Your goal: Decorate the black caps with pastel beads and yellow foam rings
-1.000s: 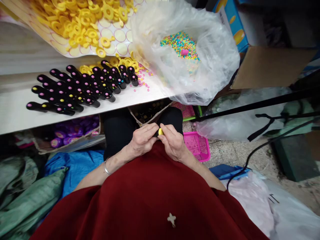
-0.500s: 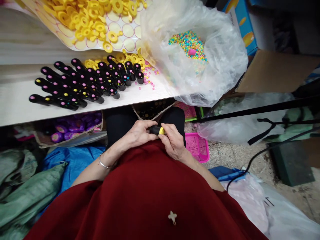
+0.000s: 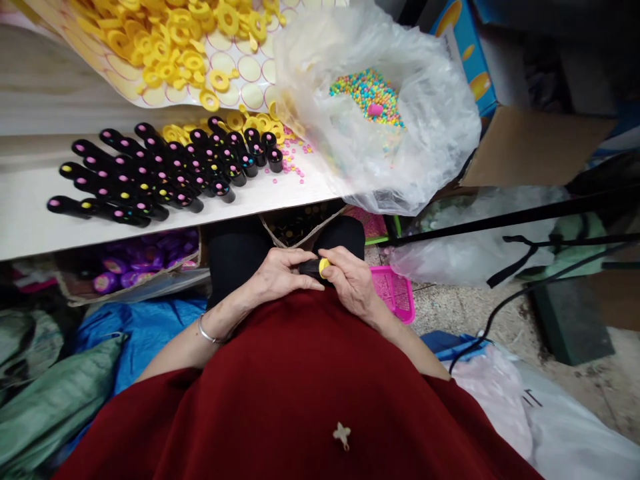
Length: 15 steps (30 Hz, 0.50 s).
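Between my hands, over my lap, lies a small black tube (image 3: 309,269) with a yellow cap (image 3: 324,267) on its right end. My left hand (image 3: 283,272) is closed round the black body, thumb below and fingers above. The thumb and fingers of my right hand (image 3: 348,277) pinch the yellow end. Rows of black tubes (image 3: 165,175) stand on the white table (image 3: 25,223), many with pink or yellow beads at their tops. Yellow ring-shaped pieces (image 3: 175,47) are heaped behind them on a sheet printed with circles.
A clear plastic bag (image 3: 430,127) of coloured beads sits at the table's right, with loose pink beads (image 3: 295,157) beside it. Below are a box of purple pieces (image 3: 135,257), an open box (image 3: 295,230) between my knees, and a pink basket (image 3: 407,307) on the floor.
The view has shifted slightly, so the table things appear a little further left. Both hands stay on the tube; my right fingers have changed position a little around the yellow cap.
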Each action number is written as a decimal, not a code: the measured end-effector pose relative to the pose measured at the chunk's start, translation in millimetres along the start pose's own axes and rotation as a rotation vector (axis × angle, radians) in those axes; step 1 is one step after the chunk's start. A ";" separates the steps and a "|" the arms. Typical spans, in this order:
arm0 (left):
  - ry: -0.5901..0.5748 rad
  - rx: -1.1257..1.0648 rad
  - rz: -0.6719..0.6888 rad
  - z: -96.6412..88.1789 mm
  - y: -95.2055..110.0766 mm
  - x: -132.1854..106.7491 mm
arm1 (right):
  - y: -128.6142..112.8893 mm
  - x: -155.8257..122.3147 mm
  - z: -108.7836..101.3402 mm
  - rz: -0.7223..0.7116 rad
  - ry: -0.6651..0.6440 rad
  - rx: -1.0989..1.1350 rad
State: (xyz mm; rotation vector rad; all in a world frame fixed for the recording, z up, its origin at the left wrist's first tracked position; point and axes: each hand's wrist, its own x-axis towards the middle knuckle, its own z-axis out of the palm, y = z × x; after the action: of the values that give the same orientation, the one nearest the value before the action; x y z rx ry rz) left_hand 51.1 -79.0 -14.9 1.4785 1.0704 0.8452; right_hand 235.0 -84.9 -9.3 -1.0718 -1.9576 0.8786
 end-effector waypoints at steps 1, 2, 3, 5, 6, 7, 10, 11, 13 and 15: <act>-0.019 -0.102 -0.107 -1.7 1.5 0.4 | 0.5 1.1 -2.1 -0.002 0.001 -0.011; -0.034 -0.192 -0.205 -3.3 2.5 0.5 | 1.1 1.9 -4.1 -0.003 -0.004 -0.020; -0.051 -0.264 -0.286 -4.7 2.8 0.6 | 1.5 2.6 -5.9 -0.002 -0.022 -0.023; -0.096 -0.349 -0.383 -6.6 1.6 0.5 | 1.6 3.6 -8.3 0.004 -0.075 0.010; -0.113 -0.372 -0.393 -7.1 0.2 0.6 | 1.3 4.1 -8.7 0.014 -0.093 0.047; -0.118 -0.384 -0.371 -7.3 -1.5 0.8 | 0.9 4.7 -8.5 0.035 -0.099 0.099; -0.044 -0.302 -0.160 -6.8 -7.1 1.5 | 0.4 7.3 -4.8 0.160 -0.073 0.331; 0.007 -0.222 -0.068 -6.6 -8.6 1.5 | 0.9 8.4 -3.0 0.219 -0.069 0.426; 0.109 -0.015 0.092 -6.5 -10.4 0.8 | 2.5 10.5 0.8 0.340 -0.091 0.611; 0.179 0.189 0.207 -6.7 -9.8 -0.9 | 3.8 11.9 3.8 0.445 -0.137 0.770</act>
State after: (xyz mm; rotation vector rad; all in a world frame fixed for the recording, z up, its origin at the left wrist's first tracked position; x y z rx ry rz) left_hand 42.8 -77.3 -23.4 1.7183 1.1689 1.0614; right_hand 228.7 -73.7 -11.1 -0.9821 -1.2703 1.7956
